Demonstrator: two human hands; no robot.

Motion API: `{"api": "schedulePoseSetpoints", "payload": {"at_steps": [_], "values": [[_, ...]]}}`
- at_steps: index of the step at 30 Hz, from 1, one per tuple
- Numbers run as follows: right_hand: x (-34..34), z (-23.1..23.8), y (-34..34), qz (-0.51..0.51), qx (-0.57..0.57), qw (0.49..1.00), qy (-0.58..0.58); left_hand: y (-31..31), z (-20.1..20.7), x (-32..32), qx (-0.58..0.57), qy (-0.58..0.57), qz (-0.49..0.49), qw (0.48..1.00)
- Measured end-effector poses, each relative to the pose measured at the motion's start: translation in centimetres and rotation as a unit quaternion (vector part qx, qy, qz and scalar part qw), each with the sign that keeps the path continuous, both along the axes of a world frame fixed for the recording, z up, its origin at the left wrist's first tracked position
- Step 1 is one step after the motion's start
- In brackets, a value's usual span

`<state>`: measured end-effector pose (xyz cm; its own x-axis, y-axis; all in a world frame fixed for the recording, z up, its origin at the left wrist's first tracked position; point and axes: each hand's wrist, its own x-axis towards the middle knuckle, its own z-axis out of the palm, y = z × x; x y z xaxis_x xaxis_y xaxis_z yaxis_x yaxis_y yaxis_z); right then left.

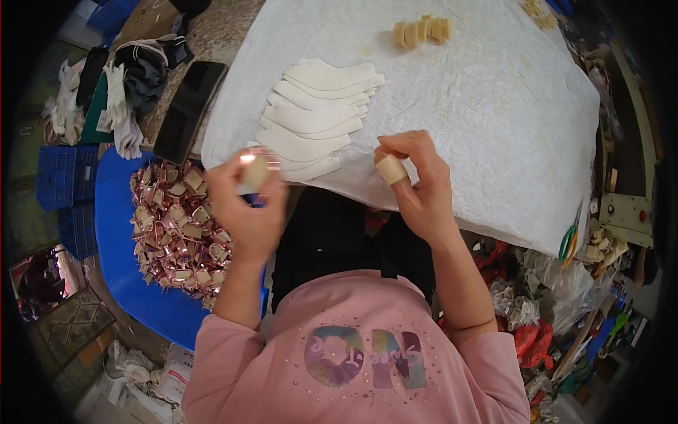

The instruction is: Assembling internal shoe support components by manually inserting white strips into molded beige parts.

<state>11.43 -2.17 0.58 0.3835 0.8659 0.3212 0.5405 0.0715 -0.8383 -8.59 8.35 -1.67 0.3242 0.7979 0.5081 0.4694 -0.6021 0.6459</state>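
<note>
My left hand [247, 205] is at the near left edge of the table, blurred by motion. Its fingers are closed on a shiny pink-copper piece with a beige patch [256, 172]. To the right, my right hand [427, 187] hovers at the table's near edge with thumb and index finger curled together. A beige band [391, 169] sits around the thumb's end; whether anything thin is pinched there is hidden. Between and beyond the hands, white curved-edge fabric pieces [314, 116] lie overlapping in a fanned row. Farther back stand small beige stacked pieces [421, 32].
A blue bin [116, 233] at my left holds many shiny copper pieces [180, 226]. A dark phone [189, 109] lies beside the white-covered table [487, 127]. Gloves [116, 95] hang at the far left. Scissors [567, 244] hang at the right edge, above plastic scraps [565, 283].
</note>
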Motion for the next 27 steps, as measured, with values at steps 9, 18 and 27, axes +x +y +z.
{"api": "schedulePoseSetpoints", "payload": {"at_steps": [9,18,27], "values": [[-0.6,0.3,4.7,-0.006,-0.031,0.98,-0.196,6.3,-0.4,-17.6,0.067,0.262,0.495,0.826],[-2.8,-1.0,10.6,0.009,-0.033,0.961,-0.276,3.5,0.5,-2.5,0.018,0.024,0.011,0.999],[-3.8,-1.4,12.0,0.046,-0.057,0.97,-0.23,2.5,-0.4,2.1,0.025,0.069,-0.062,0.995]]}}
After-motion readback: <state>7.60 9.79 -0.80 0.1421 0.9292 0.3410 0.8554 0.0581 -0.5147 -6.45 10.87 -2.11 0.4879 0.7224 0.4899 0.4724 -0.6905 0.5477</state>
